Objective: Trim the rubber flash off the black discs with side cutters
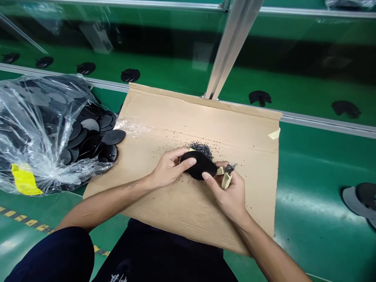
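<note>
A flat black plastic disc is held over the cardboard sheet. My left hand grips its left side, thumb on top and fingers beneath. My right hand has its thumb on the disc's lower right edge. Tucked in that same hand is a pair of nippers with pale yellow handles, the metal jaws pointing up and right, away from the disc. Just behind the disc lies a heap of small black plastic bits, with loose bits scattered around it.
At the left, a clear plastic bag with a yellow label spills many black discs beside the cardboard. A metal post and rail stand behind. More discs sit on the green surface at the right.
</note>
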`<state>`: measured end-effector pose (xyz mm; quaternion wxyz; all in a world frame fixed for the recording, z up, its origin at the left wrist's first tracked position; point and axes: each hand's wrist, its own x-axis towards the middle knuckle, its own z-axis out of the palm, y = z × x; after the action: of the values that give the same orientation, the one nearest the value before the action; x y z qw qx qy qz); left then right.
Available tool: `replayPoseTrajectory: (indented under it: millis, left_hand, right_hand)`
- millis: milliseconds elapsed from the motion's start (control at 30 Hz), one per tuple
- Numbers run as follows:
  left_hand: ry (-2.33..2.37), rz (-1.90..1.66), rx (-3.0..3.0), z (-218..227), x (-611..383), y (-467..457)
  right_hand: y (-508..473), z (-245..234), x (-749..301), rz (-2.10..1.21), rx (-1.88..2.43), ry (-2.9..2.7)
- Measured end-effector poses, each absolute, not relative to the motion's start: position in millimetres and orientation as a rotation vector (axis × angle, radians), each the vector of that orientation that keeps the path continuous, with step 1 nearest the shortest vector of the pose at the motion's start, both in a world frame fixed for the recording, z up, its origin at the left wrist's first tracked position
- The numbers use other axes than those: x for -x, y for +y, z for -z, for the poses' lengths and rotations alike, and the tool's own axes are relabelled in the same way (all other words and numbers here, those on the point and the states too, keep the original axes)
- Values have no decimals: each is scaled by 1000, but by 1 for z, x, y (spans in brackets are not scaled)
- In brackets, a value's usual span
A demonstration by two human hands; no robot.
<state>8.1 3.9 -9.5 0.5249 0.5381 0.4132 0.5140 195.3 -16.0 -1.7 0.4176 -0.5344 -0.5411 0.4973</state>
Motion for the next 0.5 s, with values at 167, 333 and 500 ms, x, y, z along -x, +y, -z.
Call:
replayPoseTrajectory:
  millis: [167, 333, 500]
  left_hand:
    - [1013, -1234, -1343, 10, -8, 4]
    - [1017, -1234, -1418, 10, -7, 3]
    - [1059, -1248, -1468, 11, -6, 1]
  right_hand:
    - [-16, 2, -196, -1266, 1324, -1359]
    - [-16, 1, -197, -1256, 1333, -1395]
    - [-16, 1, -197, -1247, 1291, -1431]
